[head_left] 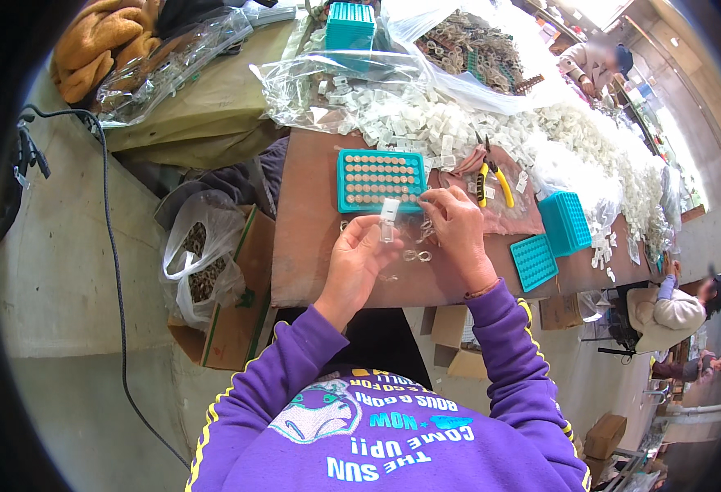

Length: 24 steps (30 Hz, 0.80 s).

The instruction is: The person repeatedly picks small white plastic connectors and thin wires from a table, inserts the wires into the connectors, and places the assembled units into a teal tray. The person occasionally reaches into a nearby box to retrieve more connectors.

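My left hand point(356, 266) pinches a small white-and-clear plastic case point(389, 220) upright between thumb and fingers. Just beyond it lies a teal tray point(381, 152), its holes mostly filled with rows of round beige discs. My right hand point(459, 228) is at the tray's near right corner, thumb and forefinger closed together; whatever they hold is too small to make out. Below the hands, on the brown table point(311, 221), lie small metallic-looking loops point(417, 256). Yellow-handled pliers point(494, 182) rest on a pink cloth point(524, 215) to the right.
Teal stacked trays point(565, 223) and a single teal tray point(533, 262) sit at right. White plastic pieces point(475, 123) pile along the far side. A bag of small parts point(204, 254) fills a cardboard box point(241, 299) at left. Other people work at far right.
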Available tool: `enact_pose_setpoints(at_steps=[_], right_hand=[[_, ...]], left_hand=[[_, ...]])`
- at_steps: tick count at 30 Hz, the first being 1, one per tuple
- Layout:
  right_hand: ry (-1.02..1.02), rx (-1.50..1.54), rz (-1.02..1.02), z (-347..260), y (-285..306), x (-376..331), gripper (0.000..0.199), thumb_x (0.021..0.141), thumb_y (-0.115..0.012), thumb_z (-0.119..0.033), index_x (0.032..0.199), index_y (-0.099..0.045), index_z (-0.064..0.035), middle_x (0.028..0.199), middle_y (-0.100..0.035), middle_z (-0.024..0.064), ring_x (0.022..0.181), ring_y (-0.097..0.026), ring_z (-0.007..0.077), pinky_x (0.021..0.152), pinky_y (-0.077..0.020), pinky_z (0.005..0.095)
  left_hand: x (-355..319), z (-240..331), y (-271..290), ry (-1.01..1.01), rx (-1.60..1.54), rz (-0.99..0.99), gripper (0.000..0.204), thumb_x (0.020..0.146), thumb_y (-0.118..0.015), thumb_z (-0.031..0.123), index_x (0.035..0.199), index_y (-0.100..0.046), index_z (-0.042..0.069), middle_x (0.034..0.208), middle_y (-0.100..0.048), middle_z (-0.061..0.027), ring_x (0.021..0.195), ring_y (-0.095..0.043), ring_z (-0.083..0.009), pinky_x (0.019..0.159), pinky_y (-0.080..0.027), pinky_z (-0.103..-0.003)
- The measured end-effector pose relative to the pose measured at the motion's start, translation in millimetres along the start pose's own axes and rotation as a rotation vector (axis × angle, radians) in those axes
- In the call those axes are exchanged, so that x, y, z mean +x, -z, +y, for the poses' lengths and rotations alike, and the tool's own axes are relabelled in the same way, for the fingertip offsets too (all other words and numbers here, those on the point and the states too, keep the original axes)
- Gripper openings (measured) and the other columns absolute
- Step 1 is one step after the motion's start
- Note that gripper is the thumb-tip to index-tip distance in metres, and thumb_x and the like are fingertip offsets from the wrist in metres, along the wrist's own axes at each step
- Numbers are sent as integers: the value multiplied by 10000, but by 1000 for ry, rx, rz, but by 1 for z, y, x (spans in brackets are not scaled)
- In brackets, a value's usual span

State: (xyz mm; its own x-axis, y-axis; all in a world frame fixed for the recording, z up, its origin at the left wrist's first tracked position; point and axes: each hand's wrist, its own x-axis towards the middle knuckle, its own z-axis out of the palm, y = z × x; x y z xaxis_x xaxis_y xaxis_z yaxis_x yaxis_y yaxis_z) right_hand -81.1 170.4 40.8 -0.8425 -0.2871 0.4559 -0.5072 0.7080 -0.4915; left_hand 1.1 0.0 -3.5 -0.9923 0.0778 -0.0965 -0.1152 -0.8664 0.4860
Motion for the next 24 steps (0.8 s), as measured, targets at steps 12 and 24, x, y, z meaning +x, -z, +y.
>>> enact_pose_setpoints(at_steps=[12,24], right_hand=[[7,20,-50,-7,1,11,104,771,-722,-81,857,-667,-64,782,-592,79,642,-604,219,588,-481,353],[-15,29,-146,-10,-2,32,64,760,-702,-48,812,-680,-18,791,-669,131,730,-673,274,673,-537,366]], left_hand=[[0,-1,0,-33,-25,18,185,1000,-560,172,1147,-531,63,1030,-642,-100,932,-642,-177,880,-538,-335],[0,-1,-1,-53,-35,3,187,998,-565,168,1149,-538,61,1060,-642,-94,969,-637,-172,905,-533,-340]])
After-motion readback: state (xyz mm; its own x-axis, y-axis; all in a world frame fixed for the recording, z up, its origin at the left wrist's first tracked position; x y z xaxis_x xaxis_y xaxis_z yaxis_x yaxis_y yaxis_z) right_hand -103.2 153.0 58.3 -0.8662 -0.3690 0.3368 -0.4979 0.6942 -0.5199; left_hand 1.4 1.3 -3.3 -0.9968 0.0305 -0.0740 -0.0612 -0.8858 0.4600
